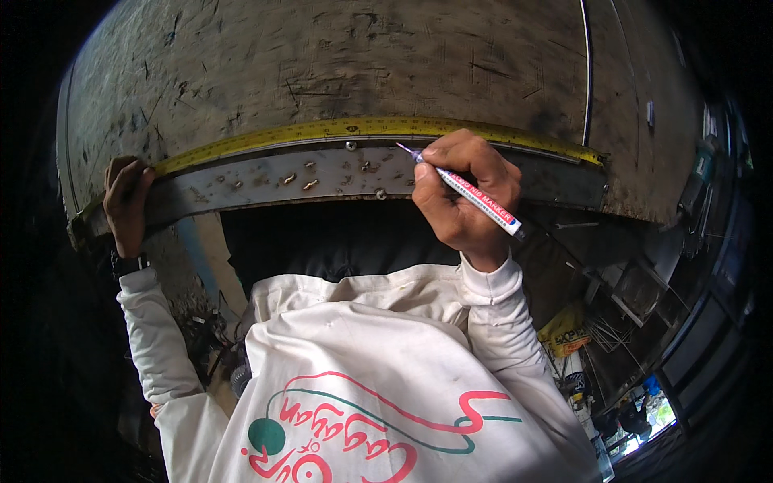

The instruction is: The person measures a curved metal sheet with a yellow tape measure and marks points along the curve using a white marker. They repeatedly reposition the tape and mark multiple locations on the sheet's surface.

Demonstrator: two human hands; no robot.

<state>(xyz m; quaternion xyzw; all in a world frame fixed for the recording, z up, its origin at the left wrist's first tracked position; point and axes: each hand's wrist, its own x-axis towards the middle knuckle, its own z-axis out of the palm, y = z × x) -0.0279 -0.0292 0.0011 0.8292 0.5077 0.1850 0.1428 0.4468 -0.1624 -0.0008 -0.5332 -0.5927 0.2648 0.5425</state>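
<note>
- Marker pen (471, 195), white, is clamped in the right hand (465, 189) fingers, tip against the grey steel bar (322, 177).
- Yellow tape measure (362, 129) lies along the bar's far edge.
- Left hand (125, 201) fingers are closed over the bar's left end, pinning the tape.
- Scratched bench (322, 56) lies beyond the bar.

A worn, scratched grey surface (338, 56) fills the upper view, with a thin dark seam (587, 72) running down its right part. Below the edge on the right lie a yellow bag (564, 332), a bundle of thin metal rods (610, 328) and blurred clutter on the floor.
</note>
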